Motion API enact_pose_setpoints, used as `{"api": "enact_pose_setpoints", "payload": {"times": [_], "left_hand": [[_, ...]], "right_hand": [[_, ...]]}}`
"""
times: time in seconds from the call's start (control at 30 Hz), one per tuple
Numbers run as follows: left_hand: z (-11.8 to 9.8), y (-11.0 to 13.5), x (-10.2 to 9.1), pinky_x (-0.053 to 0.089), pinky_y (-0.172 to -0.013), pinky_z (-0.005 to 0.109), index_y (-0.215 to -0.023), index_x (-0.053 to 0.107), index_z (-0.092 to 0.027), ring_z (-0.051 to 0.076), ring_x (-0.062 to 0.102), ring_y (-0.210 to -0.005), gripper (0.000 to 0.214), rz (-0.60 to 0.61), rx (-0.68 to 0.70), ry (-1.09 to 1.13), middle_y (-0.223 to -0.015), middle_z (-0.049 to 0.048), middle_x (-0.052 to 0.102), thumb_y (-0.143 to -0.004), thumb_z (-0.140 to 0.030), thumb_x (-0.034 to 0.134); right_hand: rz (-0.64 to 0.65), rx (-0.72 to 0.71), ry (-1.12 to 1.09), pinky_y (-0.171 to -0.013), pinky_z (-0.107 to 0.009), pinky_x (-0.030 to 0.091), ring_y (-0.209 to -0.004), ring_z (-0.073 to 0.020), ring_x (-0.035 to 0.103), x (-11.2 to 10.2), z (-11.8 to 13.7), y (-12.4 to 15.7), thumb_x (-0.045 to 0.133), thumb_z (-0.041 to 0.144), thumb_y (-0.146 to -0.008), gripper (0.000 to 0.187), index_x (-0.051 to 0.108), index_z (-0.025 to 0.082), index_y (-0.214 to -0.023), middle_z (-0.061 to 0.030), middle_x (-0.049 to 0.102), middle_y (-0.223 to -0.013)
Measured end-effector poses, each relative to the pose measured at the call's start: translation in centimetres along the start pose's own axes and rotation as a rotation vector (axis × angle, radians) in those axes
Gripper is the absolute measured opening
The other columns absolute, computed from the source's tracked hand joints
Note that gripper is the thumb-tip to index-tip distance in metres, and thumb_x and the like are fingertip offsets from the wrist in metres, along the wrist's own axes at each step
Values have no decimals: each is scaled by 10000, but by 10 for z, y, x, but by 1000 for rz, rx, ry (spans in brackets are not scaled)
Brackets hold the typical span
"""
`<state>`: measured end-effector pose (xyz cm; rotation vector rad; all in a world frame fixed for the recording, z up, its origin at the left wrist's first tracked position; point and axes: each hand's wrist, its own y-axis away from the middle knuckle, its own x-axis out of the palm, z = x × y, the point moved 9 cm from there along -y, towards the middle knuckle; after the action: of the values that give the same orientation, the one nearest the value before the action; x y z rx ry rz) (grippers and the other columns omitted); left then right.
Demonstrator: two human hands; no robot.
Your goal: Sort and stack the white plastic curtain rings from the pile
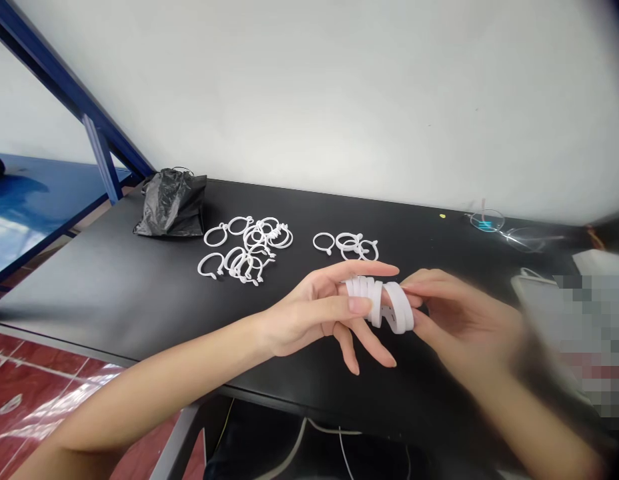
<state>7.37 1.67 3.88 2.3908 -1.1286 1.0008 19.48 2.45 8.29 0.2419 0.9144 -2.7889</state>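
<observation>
My left hand point(309, 310) is closed around a row of white plastic rings point(364, 293), with the thumb pressed on them and a finger through them. Its lower fingers hang apart. From the right, my right hand point(459, 317) pinches a white ring point(400, 310) at the end of that row, thumb below and fingertips above. On the table behind lies a loose pile of white rings point(278, 233) with small knobbed ends. A smaller cluster of similar rings point(358, 245) rests just beyond my left hand.
A crumpled black plastic bag point(172, 207) stands at the back left of the black table point(154, 293). Clear plastic items point(487, 223) lie at the back right, near a yellow speck point(442, 216). A blue metal frame point(69, 77) slants at left, and a pale wall point(339, 100) rises behind.
</observation>
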Motion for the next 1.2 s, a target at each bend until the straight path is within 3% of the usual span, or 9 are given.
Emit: {"api": "enact_pose_setpoints", "payload": {"times": [0.17,0.33,0.47,0.57,0.67,0.87,0.93,1.07,1.2], "left_hand": [[1,-1,-1,594,-553,204,-1284,559,-271,208,749,-800,418,-2,5,-26,-1019,62,736,-880,-286,661],[-4,-4,-10,610,-616,231,-1129,632,-250,238,690,-1029,279,-90,114,-123,-1145,66,688,-858,-291,682],[-12,-1,-12,608,-608,240,-974,699,-200,249,648,-1077,152,-206,190,-331,-1086,75,694,-839,-268,688],[-21,4,-6,604,-678,255,-987,729,-182,224,668,-1009,178,-273,280,-610,-1056,84,712,-816,-227,705],[-20,6,6,595,-756,273,-1020,747,-173,205,687,-943,212,-220,330,-830,-1035,91,727,-822,-236,703],[12,0,23,530,-949,346,-1015,771,-197,239,673,-1002,213,35,268,-1001,-1088,113,716,-818,-245,707],[16,-1,24,523,-960,369,-1002,775,-214,250,669,-1014,208,59,265,-980,-1073,109,721,-803,-226,719],[9,-2,24,517,-971,389,-974,776,-217,253,659,-1027,201,37,295,-889,-1066,99,719,-776,-207,743],[1,0,26,521,-960,365,-979,769,-179,237,670,-988,204,34,320,-835,-1026,104,732,-777,-183,743]], "right_hand": [[-2,-9,33,-573,-358,557,-693,-202,660,-2,-1,0,718,121,-796,270,720,294,-1004,-30,704,-778],[-41,-32,171,-642,-364,575,-769,-203,657,-7,-5,1,741,91,-760,316,716,296,-1000,-38,698,-879],[-112,191,115,-693,-340,606,-876,-214,662,-15,-30,1,730,202,-800,230,695,259,-1020,-68,680,-983],[22,470,-116,-754,-345,616,-914,-223,687,2,-55,5,724,316,-816,273,672,246,-1074,-71,712,-1004],[196,651,-361,-808,-385,610,-929,-247,707,28,-63,15,688,409,-836,266,704,236,-1037,-71,741,-999],[335,761,-563,-947,-461,558,-1133,-314,652,57,-64,32,714,397,-801,347,731,229,-1104,-105,701,-1207],[329,778,-606,-929,-474,568,-1098,-315,674,60,-66,36,739,349,-779,318,742,232,-1075,-104,723,-1165],[189,777,-573,-882,-479,592,-992,-298,722,50,-70,36,735,345,-787,233,752,233,-991,-88,764,-1047],[206,758,-519,-966,-494,542,-1121,-297,668,53,-63,34,653,444,-850,320,723,250,-1095,-90,718,-1184]]}}
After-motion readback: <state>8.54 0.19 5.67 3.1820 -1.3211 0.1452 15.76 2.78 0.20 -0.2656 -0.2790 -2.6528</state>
